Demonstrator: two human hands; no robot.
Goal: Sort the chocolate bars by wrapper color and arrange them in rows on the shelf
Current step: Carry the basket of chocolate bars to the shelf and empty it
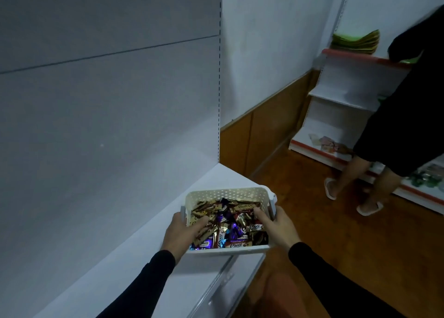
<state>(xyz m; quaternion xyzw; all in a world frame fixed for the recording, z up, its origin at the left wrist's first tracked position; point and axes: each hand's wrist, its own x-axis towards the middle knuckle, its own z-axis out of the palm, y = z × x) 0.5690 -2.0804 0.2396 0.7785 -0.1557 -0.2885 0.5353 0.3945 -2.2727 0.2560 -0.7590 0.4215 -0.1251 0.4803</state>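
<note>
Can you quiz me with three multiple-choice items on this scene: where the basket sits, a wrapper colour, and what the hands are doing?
1. Where is the basket?
A. on the floor
B. at the right end of the white shelf
C. hanging on the wall

2. Which wrapper colour shows among the chocolate bars?
A. gold
B. bright green
C. pink

3. What are the hands doing?
A. both hang at the person's sides
B. both are in the basket among the bars
C. both rest flat on the bare shelf

Answers: 1 B, the basket rests on the shelf's right end. 2 A, gold wrappers lie beside purple ones. 3 B, the left hand and the right hand reach in among the bars.
</note>
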